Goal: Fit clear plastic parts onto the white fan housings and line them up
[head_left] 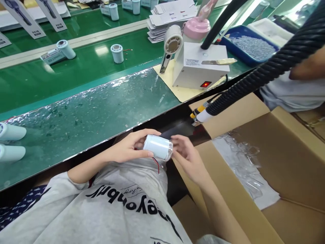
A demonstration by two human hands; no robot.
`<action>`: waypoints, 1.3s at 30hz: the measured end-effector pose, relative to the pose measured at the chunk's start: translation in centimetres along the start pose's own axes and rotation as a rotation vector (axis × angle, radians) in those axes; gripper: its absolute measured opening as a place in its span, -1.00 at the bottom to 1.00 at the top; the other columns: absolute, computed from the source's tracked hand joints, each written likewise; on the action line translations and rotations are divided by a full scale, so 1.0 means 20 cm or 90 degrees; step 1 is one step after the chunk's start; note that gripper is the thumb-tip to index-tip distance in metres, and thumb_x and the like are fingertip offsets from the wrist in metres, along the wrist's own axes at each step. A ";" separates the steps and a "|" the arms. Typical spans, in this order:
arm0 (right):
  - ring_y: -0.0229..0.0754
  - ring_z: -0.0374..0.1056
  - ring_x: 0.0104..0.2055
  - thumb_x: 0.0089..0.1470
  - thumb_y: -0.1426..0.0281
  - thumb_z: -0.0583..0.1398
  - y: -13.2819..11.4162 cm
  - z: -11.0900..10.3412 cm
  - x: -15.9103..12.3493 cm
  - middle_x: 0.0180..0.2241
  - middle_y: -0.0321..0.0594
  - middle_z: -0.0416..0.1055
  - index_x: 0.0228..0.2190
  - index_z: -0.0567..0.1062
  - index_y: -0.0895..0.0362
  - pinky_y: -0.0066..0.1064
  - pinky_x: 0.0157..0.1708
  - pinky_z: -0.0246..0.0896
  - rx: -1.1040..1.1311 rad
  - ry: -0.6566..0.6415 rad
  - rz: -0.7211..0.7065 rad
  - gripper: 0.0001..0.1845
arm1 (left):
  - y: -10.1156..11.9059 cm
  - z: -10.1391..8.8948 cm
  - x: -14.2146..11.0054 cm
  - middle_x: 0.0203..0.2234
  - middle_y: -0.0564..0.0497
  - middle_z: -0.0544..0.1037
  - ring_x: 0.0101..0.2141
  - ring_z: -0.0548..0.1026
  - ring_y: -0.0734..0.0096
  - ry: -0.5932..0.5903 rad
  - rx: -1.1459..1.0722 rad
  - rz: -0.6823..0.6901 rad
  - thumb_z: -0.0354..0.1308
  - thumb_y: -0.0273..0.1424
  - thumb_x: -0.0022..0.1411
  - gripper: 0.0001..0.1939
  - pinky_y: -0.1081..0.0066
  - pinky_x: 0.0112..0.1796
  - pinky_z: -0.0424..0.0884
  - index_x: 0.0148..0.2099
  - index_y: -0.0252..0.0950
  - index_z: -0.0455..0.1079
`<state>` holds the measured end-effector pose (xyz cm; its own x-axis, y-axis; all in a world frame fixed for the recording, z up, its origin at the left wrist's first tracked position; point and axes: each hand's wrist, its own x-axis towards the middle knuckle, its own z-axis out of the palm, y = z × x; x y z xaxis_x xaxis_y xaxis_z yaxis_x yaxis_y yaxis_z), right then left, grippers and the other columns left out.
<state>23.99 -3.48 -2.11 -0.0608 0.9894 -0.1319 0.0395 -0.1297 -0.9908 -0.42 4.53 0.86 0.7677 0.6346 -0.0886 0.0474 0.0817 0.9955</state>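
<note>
My left hand (pixel 127 147) is wrapped round a light blue cylindrical housing (pixel 156 146), held on its side above my lap. Red and dark wires (pixel 157 166) hang beneath it. A clear plastic cap (pixel 169 151) sits on the housing's right end. At that end my right hand (pixel 186 154) has its thumb and curled fingers against the cap; part of the contact is hidden. Two similar blue housings (pixel 12 153) lie at the bench's left edge, and another housing (pixel 117 54) stands upright on the green belt.
A white box machine (pixel 200 67) with a lit red switch stands on the bench (pixel 101 108). Close by are a handheld fan (pixel 172 44) and a blue tray (pixel 243 56) of small clear parts. A black ribbed hose (pixel 254 74) crosses above an open carton (pixel 291 152) containing clear plastic pieces.
</note>
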 end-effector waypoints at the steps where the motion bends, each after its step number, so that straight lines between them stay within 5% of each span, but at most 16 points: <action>1: -0.05 0.61 -0.05 0.21 0.27 0.36 0.01 0.01 0.00 0.14 -0.02 0.55 0.09 0.46 0.00 -0.15 -0.07 0.63 -0.077 0.039 -0.132 -0.56 | 0.00 0.00 -0.01 0.05 -0.13 0.56 -0.07 0.61 0.24 0.005 -0.011 -0.011 0.40 -0.17 0.26 -0.37 0.32 -0.07 0.57 0.31 -0.19 0.39; 3: 0.03 0.48 0.24 0.19 0.46 0.35 0.02 0.02 -0.01 0.34 -0.08 0.38 0.16 0.47 -0.11 0.00 0.19 0.50 -0.194 0.024 -0.341 -0.46 | 0.00 0.00 -0.03 0.04 -0.14 0.56 -0.11 0.60 0.26 0.008 -0.016 -0.027 0.39 -0.13 0.27 -0.35 0.34 -0.12 0.57 0.32 -0.20 0.38; 5: 0.08 0.43 0.30 0.21 0.49 0.35 0.02 0.05 -0.02 0.32 -0.11 0.41 0.14 0.52 -0.15 0.05 0.23 0.46 -0.237 -0.038 -0.404 -0.48 | 0.00 -0.01 -0.04 0.07 -0.17 0.57 -0.11 0.60 0.24 -0.002 -0.003 -0.030 0.39 -0.10 0.27 -0.30 0.34 -0.14 0.57 0.36 -0.21 0.37; 10: 0.14 0.54 0.17 0.16 0.05 0.42 0.01 0.08 -0.05 0.16 -0.04 0.56 0.18 0.55 -0.07 -0.03 0.06 0.59 -0.040 -0.062 -0.144 -0.40 | -0.03 -0.04 -0.07 0.31 -0.19 0.44 0.12 0.56 0.08 -0.053 0.015 0.023 0.49 -0.22 0.19 -0.17 0.20 0.05 0.56 0.45 -0.04 0.30; 13: 0.12 0.59 0.08 0.11 -0.01 0.44 0.00 0.07 -0.06 0.12 -0.07 0.61 0.13 0.60 -0.10 -0.07 0.00 0.62 0.025 -0.074 -0.053 -0.40 | -0.06 -0.04 -0.08 0.34 -0.18 0.42 0.14 0.57 0.11 -0.068 -0.031 0.016 0.45 -0.28 0.25 -0.18 0.15 0.12 0.54 0.48 -0.02 0.26; 17: 0.16 0.52 0.21 0.08 0.08 0.48 0.00 0.06 -0.07 0.24 -0.10 0.52 0.09 0.64 -0.14 -0.08 0.01 0.63 -0.038 -0.082 -0.084 -0.46 | -0.10 -0.03 -0.10 0.30 -0.18 0.49 0.13 0.59 0.08 -0.055 -0.030 0.013 0.47 -0.27 0.23 -0.17 0.21 0.10 0.56 0.48 -0.06 0.27; 24: 0.21 0.48 0.26 0.19 0.16 0.43 0.04 0.09 -0.06 0.30 -0.07 0.46 0.12 0.63 -0.14 0.05 0.17 0.51 -0.134 -0.069 -0.230 -0.54 | -0.13 -0.04 -0.11 0.49 -0.12 0.23 0.40 0.33 -0.03 -0.054 0.023 0.079 0.46 -0.34 0.24 -0.22 0.25 0.16 0.52 0.44 0.05 0.31; 29: 0.09 0.49 0.25 0.20 0.45 0.41 0.05 0.12 -0.06 0.29 -0.10 0.45 0.21 0.49 -0.20 -0.01 0.19 0.51 -0.206 -0.034 -0.368 -0.39 | -0.14 -0.02 -0.12 0.40 -0.22 0.36 0.21 0.56 0.08 -0.049 -0.115 0.021 0.47 -0.39 0.21 -0.08 0.17 0.16 0.54 0.51 0.02 0.17; 31: 0.07 0.43 0.30 0.20 0.42 0.42 0.04 0.13 -0.06 0.39 -0.11 0.31 0.23 0.42 -0.22 -0.04 0.18 0.51 -0.172 -0.013 -0.356 -0.35 | -0.14 0.00 -0.12 0.32 -0.24 0.44 0.17 0.59 0.10 -0.031 -0.125 0.010 0.48 -0.42 0.19 -0.10 0.16 0.16 0.54 0.49 -0.04 0.21; 33: 0.11 0.39 0.33 0.14 0.19 0.47 0.04 0.13 -0.06 0.46 -0.04 0.13 0.28 0.34 -0.19 -0.06 0.14 0.55 -0.117 -0.009 -0.283 -0.25 | -0.14 0.01 -0.13 0.31 -0.24 0.44 0.17 0.58 0.09 -0.014 -0.096 0.024 0.50 -0.44 0.15 -0.11 0.17 0.14 0.55 0.45 -0.07 0.25; 36: 0.10 0.49 0.18 0.04 -0.09 0.45 0.03 0.14 -0.06 0.31 0.04 0.33 0.29 0.32 -0.10 -0.13 0.01 0.60 -0.056 -0.045 -0.144 -0.10 | -0.14 0.02 -0.13 0.33 -0.23 0.42 0.18 0.56 0.08 0.000 -0.048 0.063 0.48 -0.46 0.16 -0.13 0.21 0.09 0.56 0.44 -0.06 0.23; 39: 0.02 0.55 0.06 0.08 0.05 0.48 0.02 0.14 -0.06 0.06 -0.10 0.52 0.17 0.45 -0.09 -0.23 -0.06 0.61 -0.035 -0.052 -0.124 -0.31 | -0.13 0.02 -0.14 0.31 -0.21 0.42 0.22 0.52 0.05 0.012 -0.016 0.084 0.43 -0.45 0.20 -0.18 0.18 0.11 0.53 0.43 -0.05 0.22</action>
<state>21.26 -4.96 -2.51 -0.1539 0.9864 0.0579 0.0738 0.0699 -0.9948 -2.40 2.34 -1.45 0.7539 0.6556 0.0425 -0.0700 0.0158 0.9974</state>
